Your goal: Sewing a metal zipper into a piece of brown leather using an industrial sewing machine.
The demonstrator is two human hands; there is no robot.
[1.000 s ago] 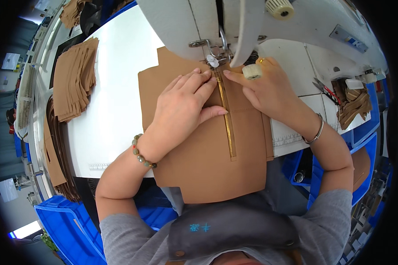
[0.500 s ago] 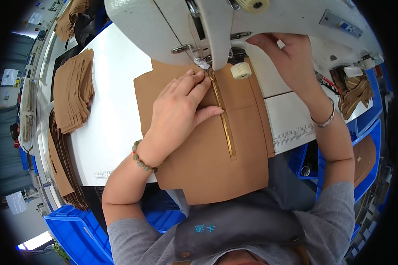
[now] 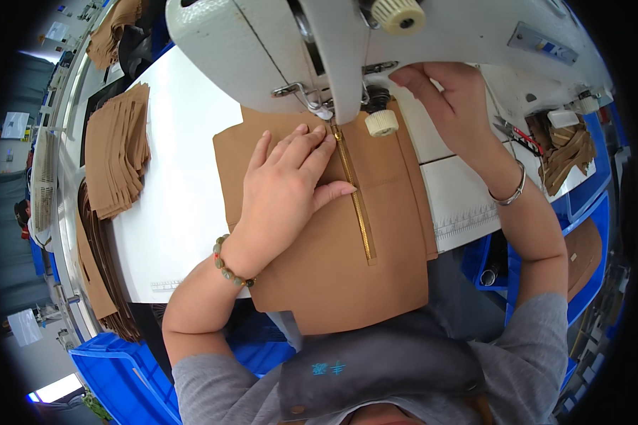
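1. Brown panel (image 3: 347, 297): lies flat at the middle of the white table (image 3: 184, 106), far end beneath the sewing machine (image 3: 262, 57), near end reaching past the near edge toward the dark apron (image 3: 383, 361).
2. Carries a gold zipper (image 3: 352, 188), running from close by the machine's head toward the near end.
3. Looks like a stitching step at the far end of the zipper, probably at a pause for an adjustment; cannot tell from here whether the needle is down.
4. Steadies the panel with the left hand (image 3: 283, 177), laid just left of the zipper: grip apart, clamped on nothing, thumb lying across to the zipper.
5. Reaches with the right hand (image 3: 454, 103) under the machine's arm, right of the head and clear of the panel; cannot tell whether that grip is together or clamped on something.
6. Seems to call next for keeping the panel flat and the zipper straight below the head, with left fingertips clear of the needle.
7. Differs from a second ago in having the right hand off the panel, no longer pointing beside the zipper's far end; differs from half a second ago mainly in left fingers spread wider.
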